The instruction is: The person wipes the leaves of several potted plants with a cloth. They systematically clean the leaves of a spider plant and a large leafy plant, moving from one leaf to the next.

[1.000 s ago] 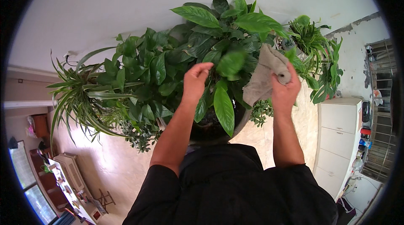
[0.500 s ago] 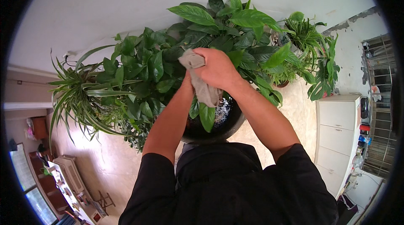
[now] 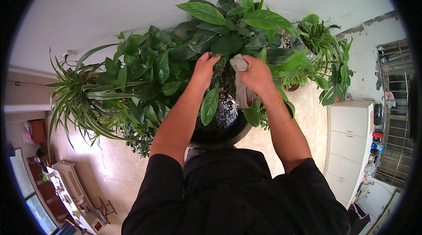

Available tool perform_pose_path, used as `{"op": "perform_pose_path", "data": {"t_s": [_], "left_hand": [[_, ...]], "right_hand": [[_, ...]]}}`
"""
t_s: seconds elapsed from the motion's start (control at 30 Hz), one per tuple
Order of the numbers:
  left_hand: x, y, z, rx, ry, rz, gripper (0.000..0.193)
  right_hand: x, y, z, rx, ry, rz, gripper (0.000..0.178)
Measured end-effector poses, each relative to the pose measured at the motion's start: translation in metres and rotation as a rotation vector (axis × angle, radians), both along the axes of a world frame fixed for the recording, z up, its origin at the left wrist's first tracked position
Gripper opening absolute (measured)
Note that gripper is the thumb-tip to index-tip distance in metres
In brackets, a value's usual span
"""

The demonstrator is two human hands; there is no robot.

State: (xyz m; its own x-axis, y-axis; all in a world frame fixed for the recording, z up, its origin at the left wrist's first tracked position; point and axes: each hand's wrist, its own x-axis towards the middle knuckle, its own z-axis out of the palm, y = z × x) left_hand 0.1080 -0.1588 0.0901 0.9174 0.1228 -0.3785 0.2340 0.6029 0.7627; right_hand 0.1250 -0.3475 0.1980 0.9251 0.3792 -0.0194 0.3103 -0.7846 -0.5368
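Observation:
Ahead of me stands a leafy potted plant with broad green leaves, growing from a dark round pot (image 3: pixel 228 140). Its soil (image 3: pixel 225 112) looks dark and glossy. My left hand (image 3: pixel 203 71) is closed in a pinch at the near edge of a dark green leaf (image 3: pixel 227 44). To the right of it, my right hand (image 3: pixel 258 76) grips a crumpled grey-beige cloth (image 3: pixel 242 86), which hangs down over the plant's stems. The cloth hides part of the pot's right side. A single leaf (image 3: pixel 210 105) droops between my forearms, over the pot.
A spider plant (image 3: pixel 83 92) spreads its long leaves at the left. More potted greenery (image 3: pixel 314 37) stands at the right against the wall. A white cabinet (image 3: pixel 348 136) is at the right, near a barred window (image 3: pixel 394 107). Pale floor (image 3: pixel 127 171) shows around the plants.
My hands were together around the cloth and have moved apart. The right hand has carried the cloth rightward, and the left now pinches a leaf.

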Motion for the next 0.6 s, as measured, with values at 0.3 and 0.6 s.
{"op": "perform_pose_path", "data": {"t_s": [0.3,0.6], "left_hand": [[-0.002,-0.011,0.018,0.146,0.026,0.024,0.036],[-0.002,-0.012,0.022,-0.033,0.038,0.030,0.043]], "right_hand": [[0.029,0.022,0.004,0.038,-0.050,-0.074,0.043],[0.050,0.033,-0.004,0.000,-0.165,0.019,0.039]]}}
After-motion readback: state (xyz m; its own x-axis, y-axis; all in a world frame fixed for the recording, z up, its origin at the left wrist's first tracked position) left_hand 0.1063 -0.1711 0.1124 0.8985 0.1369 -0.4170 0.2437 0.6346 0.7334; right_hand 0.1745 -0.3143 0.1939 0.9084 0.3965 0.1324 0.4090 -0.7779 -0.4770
